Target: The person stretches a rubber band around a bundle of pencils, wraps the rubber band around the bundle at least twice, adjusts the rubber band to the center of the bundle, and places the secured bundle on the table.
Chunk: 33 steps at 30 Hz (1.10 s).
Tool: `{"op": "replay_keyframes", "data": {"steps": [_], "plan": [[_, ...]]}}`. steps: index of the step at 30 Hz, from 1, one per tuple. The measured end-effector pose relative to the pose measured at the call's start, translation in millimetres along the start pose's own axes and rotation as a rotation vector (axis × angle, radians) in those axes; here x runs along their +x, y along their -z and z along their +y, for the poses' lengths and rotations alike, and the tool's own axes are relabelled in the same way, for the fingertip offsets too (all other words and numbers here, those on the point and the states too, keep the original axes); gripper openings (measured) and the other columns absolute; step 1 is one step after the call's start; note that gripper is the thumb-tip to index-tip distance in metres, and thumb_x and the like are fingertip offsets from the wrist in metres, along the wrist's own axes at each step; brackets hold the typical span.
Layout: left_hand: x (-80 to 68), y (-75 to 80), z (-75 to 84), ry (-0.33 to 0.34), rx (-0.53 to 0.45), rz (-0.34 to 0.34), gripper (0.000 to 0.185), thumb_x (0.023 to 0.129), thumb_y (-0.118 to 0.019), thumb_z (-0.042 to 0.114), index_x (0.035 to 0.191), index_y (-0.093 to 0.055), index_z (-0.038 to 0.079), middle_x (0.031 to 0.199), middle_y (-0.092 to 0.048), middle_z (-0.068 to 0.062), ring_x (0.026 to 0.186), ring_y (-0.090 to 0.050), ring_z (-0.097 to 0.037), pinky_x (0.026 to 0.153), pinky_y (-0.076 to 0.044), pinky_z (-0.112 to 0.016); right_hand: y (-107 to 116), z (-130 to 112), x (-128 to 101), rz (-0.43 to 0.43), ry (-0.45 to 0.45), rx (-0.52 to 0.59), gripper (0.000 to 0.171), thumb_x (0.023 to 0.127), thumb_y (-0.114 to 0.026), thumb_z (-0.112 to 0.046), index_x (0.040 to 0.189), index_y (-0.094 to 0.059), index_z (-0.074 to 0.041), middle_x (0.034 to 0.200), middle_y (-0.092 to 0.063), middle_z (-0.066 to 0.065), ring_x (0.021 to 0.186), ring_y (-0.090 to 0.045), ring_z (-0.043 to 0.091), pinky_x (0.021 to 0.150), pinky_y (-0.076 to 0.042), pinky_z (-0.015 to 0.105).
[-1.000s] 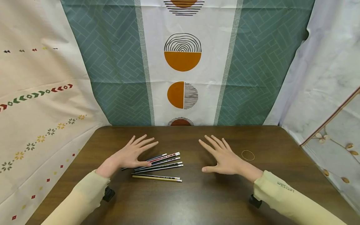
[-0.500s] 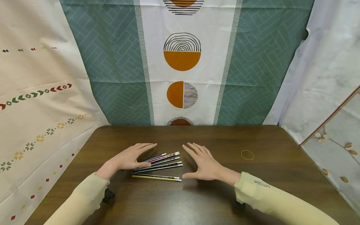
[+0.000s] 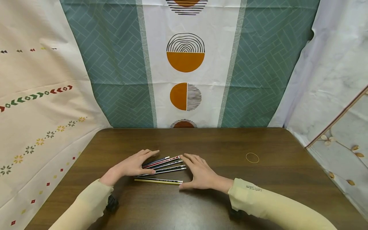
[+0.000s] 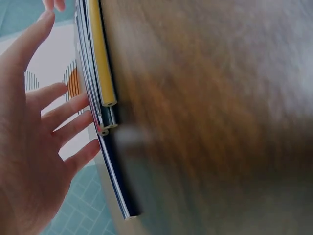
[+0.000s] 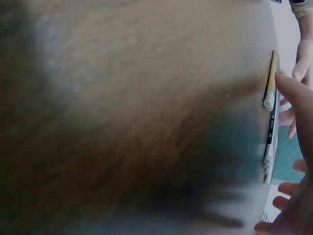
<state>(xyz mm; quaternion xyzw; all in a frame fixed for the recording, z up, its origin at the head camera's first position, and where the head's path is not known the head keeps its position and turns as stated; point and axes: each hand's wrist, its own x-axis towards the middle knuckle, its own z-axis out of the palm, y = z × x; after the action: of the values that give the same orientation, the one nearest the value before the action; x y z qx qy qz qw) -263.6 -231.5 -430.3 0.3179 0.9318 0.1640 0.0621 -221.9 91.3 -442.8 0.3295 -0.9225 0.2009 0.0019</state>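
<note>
Several pencils lie fanned out on the brown table, their white eraser ends toward the right. Nearest the person is a yellow pencil (image 3: 157,182); behind it are dark pencils (image 3: 172,170) and a red one (image 3: 164,162). My left hand (image 3: 134,164) hovers over their left ends, thumb above the dark pencils, fingers loosely spread. At the eraser ends, my right hand (image 3: 201,175) reaches in with fingers and thumb parted, holding nothing. The left wrist view shows the fingers (image 4: 73,128) beside the pencil ends; whether they touch cannot be told. In the right wrist view, the thumb (image 5: 293,93) is close to the yellow pencil.
A thin rubber band (image 3: 252,157) lies on the table (image 3: 230,207) right of the right hand. Patterned cloth (image 3: 115,64) hangs behind the table's back edge, and more cloth lines both sides.
My right hand has moved left from the open table to the pencils' eraser ends. The left hand's fingers have drawn lower and bent somewhat. The pencils look unmoved.
</note>
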Motion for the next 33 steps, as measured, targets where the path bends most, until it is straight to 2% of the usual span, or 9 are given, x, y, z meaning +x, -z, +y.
{"op": "replay_keyframes", "data": {"steps": [4, 10, 15, 20, 25, 33], "plan": [[0.9, -1.6, 4.5, -0.003, -0.026, 0.001, 0.09, 0.082, -0.069, 0.062, 0.153, -0.037, 0.016, 0.143, -0.05, -0.006, 0.13, -0.048, -0.029, 0.104, -0.042, -0.056, -2, -1, 1, -0.008, 0.0, -0.007, 0.112, 0.073, -0.075, -0.069, 0.158, -0.023, -0.017, 0.16, -0.029, 0.014, 0.145, -0.032, 0.033, 0.109, -0.033, 0.062], [-2.0, -6.3, 5.9, -0.037, -0.01, 0.028, 0.092, 0.076, -0.074, 0.064, 0.147, -0.045, 0.013, 0.137, -0.051, -0.005, 0.125, -0.05, -0.026, 0.101, -0.043, -0.053, -5, -2, 7, -0.014, -0.002, -0.014, 0.112, 0.071, -0.078, -0.066, 0.157, -0.025, -0.016, 0.16, -0.03, 0.014, 0.144, -0.033, 0.034, 0.109, -0.034, 0.061], [-0.2, -10.0, 6.8, -0.098, 0.014, 0.072, 0.09, 0.071, -0.077, 0.066, 0.141, -0.053, 0.014, 0.124, -0.054, -0.001, 0.111, -0.049, -0.017, 0.091, -0.043, -0.04, -4, -1, 11, -0.02, -0.026, -0.006, 0.112, 0.071, -0.079, -0.064, 0.156, -0.027, -0.015, 0.159, -0.031, 0.015, 0.143, -0.034, 0.036, 0.108, -0.035, 0.06], [2.9, -12.7, 8.9, -0.092, 0.026, 0.06, 0.088, 0.069, -0.079, 0.066, 0.138, -0.055, 0.018, 0.118, -0.052, 0.004, 0.104, -0.043, -0.011, 0.083, -0.037, -0.031, -2, 2, 16, -0.017, -0.052, -0.007, 0.11, 0.071, -0.079, -0.064, 0.156, -0.03, -0.014, 0.157, -0.034, 0.014, 0.14, -0.036, 0.035, 0.105, -0.037, 0.058], [5.0, -13.8, 11.3, -0.092, 0.042, 0.052, 0.082, 0.071, -0.081, 0.059, 0.138, -0.056, 0.019, 0.117, -0.052, 0.002, 0.104, -0.043, -0.013, 0.084, -0.035, -0.032, -1, 6, 20, -0.008, -0.074, -0.005, 0.107, 0.071, -0.08, -0.063, 0.154, -0.034, -0.014, 0.152, -0.04, 0.014, 0.133, -0.04, 0.033, 0.1, -0.038, 0.052], [8.0, -13.2, 15.4, -0.109, 0.052, 0.049, 0.071, 0.076, -0.08, 0.049, 0.137, -0.057, 0.021, 0.116, -0.052, 0.002, 0.103, -0.043, -0.013, 0.083, -0.034, -0.032, 0, 10, 25, 0.009, -0.089, -0.025, 0.098, 0.072, -0.08, -0.062, 0.148, -0.045, -0.012, 0.133, -0.049, 0.012, 0.111, -0.043, 0.025, 0.084, -0.035, 0.039]]}}
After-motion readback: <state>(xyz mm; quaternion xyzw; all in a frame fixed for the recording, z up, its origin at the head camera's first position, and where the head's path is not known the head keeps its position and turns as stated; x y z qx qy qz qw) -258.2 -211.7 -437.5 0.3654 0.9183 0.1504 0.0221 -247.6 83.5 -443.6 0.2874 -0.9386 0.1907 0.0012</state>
